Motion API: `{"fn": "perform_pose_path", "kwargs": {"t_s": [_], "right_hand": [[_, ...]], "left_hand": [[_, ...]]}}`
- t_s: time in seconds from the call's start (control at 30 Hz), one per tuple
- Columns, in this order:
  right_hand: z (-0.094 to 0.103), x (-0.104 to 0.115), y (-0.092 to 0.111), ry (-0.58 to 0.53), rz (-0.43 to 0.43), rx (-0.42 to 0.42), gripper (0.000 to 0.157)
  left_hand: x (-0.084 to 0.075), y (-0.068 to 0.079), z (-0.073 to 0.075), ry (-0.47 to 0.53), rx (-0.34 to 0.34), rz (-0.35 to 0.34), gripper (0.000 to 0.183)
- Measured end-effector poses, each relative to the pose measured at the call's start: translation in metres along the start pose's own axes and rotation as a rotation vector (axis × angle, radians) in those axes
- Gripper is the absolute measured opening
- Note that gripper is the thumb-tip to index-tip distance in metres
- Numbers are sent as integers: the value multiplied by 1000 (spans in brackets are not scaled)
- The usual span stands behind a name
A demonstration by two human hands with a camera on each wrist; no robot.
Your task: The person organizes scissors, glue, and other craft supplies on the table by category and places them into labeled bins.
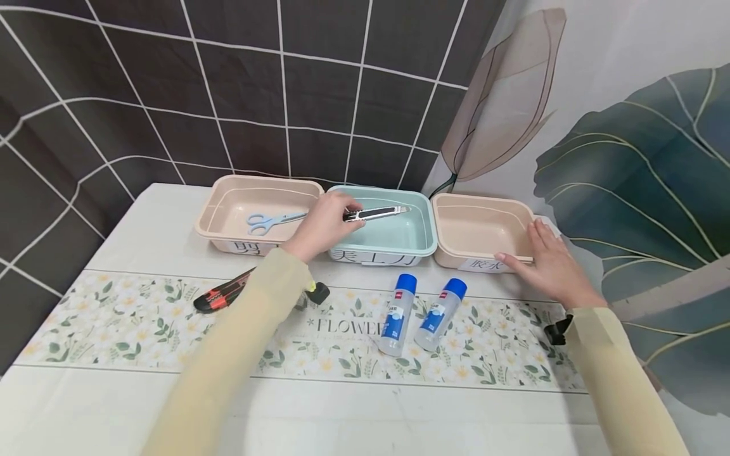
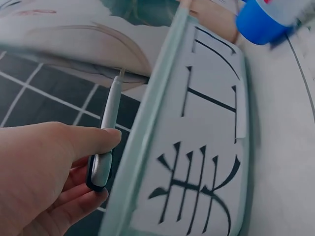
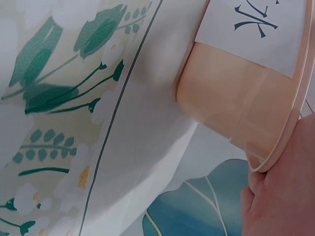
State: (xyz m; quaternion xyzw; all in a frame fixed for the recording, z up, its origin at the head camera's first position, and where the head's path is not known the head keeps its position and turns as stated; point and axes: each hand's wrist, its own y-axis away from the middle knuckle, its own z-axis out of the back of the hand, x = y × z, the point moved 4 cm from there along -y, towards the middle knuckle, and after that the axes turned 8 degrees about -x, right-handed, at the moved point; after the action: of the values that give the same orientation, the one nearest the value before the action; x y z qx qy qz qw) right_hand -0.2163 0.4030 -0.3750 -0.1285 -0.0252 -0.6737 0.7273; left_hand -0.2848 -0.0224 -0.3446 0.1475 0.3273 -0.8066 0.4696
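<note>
In the head view my left hand (image 1: 325, 225) pinches a utility knife (image 1: 376, 213) with a black-and-white handle above the teal basket (image 1: 430, 218). Its tip points right; the left wrist view shows the thumb pressing along the knife's silver side (image 2: 112, 108). My right hand (image 1: 550, 266) rests against the right end of the right-hand beige basket (image 1: 481, 201), fingers extended along its rim and thumb near the front. The right wrist view shows part of that hand (image 3: 285, 191) at the basket's corner; most fingers are hidden there.
Blue-handled scissors (image 1: 262, 223) lie in the left beige basket (image 1: 208, 215). A red-and-black utility knife (image 1: 219, 296) lies on the table (image 1: 319, 411), partly hidden by my left sleeve. Two blue-capped glue bottles (image 1: 397, 316) lie in front of the baskets. A dark gridded curtain (image 1: 239, 82) hangs behind.
</note>
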Motion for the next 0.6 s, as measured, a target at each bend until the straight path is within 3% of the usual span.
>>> {"fn": "perform_pose_path", "kwargs": {"t_s": [0.17,0.3,0.43,0.6], "right_hand": [[1,1,0,2,-6,3,106],[-1,1,0,0,-2,7,106],[-2,1,1,-5,-10,16,107],[0,0,1,-4,-15,7,107]], "left_hand": [[3,-9,-14,-49,29,-6,30],[11,-10,-20,-40,41,57,54],[18,-8,-17,-8,21,111,74],[16,-7,-4,19,-27,109,74]]}}
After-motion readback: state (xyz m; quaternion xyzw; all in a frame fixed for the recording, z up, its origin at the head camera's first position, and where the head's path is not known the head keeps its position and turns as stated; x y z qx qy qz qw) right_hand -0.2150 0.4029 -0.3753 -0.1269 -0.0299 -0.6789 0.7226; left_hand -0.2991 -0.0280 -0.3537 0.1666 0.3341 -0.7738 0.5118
